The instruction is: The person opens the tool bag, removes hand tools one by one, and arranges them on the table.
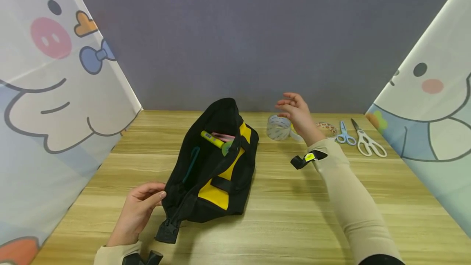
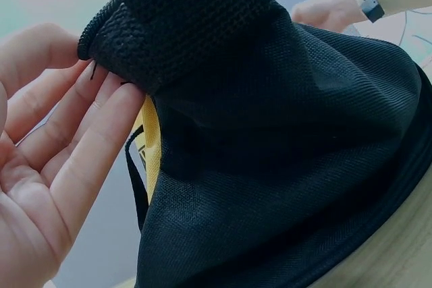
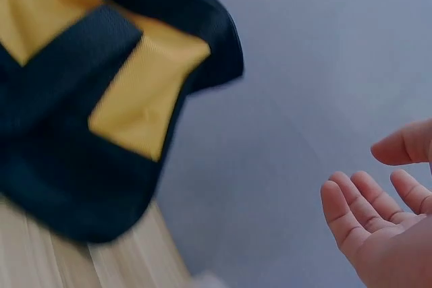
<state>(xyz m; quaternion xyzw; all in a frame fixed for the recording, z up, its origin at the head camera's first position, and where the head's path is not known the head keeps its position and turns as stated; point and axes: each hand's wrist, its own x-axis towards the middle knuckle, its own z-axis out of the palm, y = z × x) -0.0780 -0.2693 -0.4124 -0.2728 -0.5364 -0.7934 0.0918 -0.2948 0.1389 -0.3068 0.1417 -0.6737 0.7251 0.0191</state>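
A black and yellow fabric bag [image 1: 231,171] lies on the table with its mouth spread. My left hand [image 1: 137,207] pinches the black edge at the bag's near end, thumb and fingers about the fabric in the left wrist view. Inside the bag are a yellow stick-shaped thing [image 1: 212,138], a pink item [image 1: 224,137], a green rounded piece [image 1: 226,148] and a teal strip [image 1: 191,163]. My right hand [image 1: 301,120] hovers with loosely bent fingers near a clear tape roll [image 1: 278,133], holding nothing. It partly hides another, whitish roll [image 1: 296,134].
Right of the right hand lie a brown-patterned tape roll [image 1: 327,127], small blue scissors [image 1: 345,135] and larger white-handled scissors [image 1: 368,142]. A grey wall [image 1: 235,44] rises behind the wooden table [image 1: 294,224]. Cartoon-printed panels [image 1: 37,93] flank both sides.
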